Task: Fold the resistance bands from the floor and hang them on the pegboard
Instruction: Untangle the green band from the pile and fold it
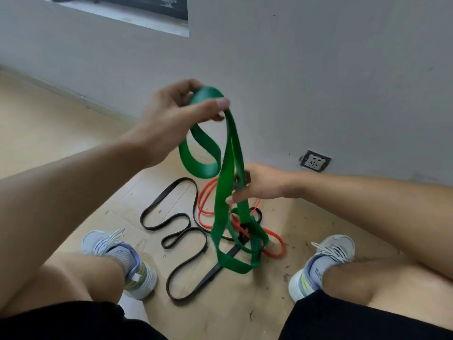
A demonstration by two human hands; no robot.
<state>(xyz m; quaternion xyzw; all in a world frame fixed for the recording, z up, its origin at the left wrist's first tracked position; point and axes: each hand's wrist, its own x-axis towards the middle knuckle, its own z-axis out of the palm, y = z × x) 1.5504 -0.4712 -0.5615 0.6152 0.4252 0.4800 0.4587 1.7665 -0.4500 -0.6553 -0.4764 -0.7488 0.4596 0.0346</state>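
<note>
- Floor [36, 133]: pale wood-look surface meeting a grey wall [318, 69]; a wall socket [315, 161] sits low on the wall, beyond the right wrist; no pegboard shows in this view.
- Person: squatting, both shoes planted either side of the bands; left shoe [122, 261]; right shoe [323, 261].
- Green band [221, 192]: wide flat loop, long axis near vertical, hanging from the upper grip down to just above the floor; a short fold curls beside the left wrist; lower end dangles over the other bands.
- Black band [176, 231]: thin, snaking on the floor between the shoes; untouched.
- Orange band [274, 249]: thin, on the floor behind the green band's lower end; untouched.
- Left hand [176, 111]: raised; its grip is thumb and curled fingers pinching the green band's top bend.
- Right hand [259, 182]: lower, fingers closed around the hanging strands at mid-length; judged the nearer hand to gather the lower half upward for the next fold.
</note>
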